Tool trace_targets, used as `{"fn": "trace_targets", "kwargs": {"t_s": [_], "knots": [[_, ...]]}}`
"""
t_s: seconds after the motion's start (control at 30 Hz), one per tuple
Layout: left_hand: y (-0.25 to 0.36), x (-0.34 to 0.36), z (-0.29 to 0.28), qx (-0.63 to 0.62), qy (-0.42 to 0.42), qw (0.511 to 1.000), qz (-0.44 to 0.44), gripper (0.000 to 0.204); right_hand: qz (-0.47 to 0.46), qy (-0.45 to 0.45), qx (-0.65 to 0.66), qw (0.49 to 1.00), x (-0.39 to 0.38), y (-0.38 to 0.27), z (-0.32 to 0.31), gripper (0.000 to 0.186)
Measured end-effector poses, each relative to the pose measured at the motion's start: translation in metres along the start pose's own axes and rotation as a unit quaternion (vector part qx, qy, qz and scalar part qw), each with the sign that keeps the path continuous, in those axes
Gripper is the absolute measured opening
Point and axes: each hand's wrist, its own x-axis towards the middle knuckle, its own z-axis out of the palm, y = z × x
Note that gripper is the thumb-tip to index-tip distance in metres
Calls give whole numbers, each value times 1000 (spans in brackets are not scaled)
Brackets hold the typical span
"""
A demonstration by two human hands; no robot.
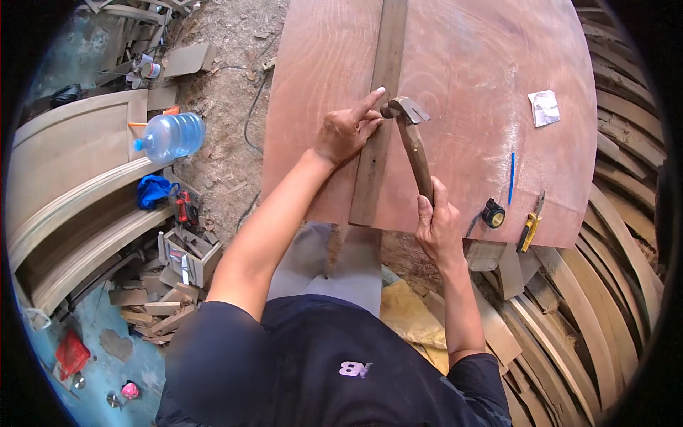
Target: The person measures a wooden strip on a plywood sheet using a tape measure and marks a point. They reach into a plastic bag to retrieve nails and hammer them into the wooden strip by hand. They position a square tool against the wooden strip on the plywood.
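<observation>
My right hand [440,226] is wrapped round the wooden handle of a claw hammer [414,149]. The hammer's metal head is over a long, narrow wooden strip [388,60], close to my left fingertips. My left hand [345,132] rests at the strip's left edge, index finger stretched out and the other fingers curled in. Whatever its fingertips may pinch is too small to make out beside the hammer head. The strip lies across a broad reddish plywood sheet [469,43], its near end sticking out slightly at the sheet's front edge.
On the sheet's right side lie a tape measure [492,213], a yellow-handled cutter [528,231], a blue stick [511,178] and a folded paper [544,108]. Curved boards [612,213] are stacked at right. A water jug [171,136], wooden panels [78,142] and offcuts [160,306] occupy the left.
</observation>
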Motion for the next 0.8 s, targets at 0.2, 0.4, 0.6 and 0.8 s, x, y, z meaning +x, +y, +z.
{"fn": "trace_targets", "kwargs": {"t_s": [0.2, 0.4, 0.6, 0.8], "knots": [[1, 3, 0, -18, 2, 1000, 12, 73, -7, 23, -10, 1000, -7, 3, 5, 37], [-2, -2, -1, 0, -11, 1000, 2, 72, -16, 47, -23, 998, -5, -3, 1, 38], [4, 3, 3, -4, -8, 1000, 3, 73, -17, 30, -25, 999, -8, 25, 17, 35], [0, -1, -1, 4, -13, 1000, -17, 72, 44, 45, 27, 998, -6, -4, 5, 35]]}}
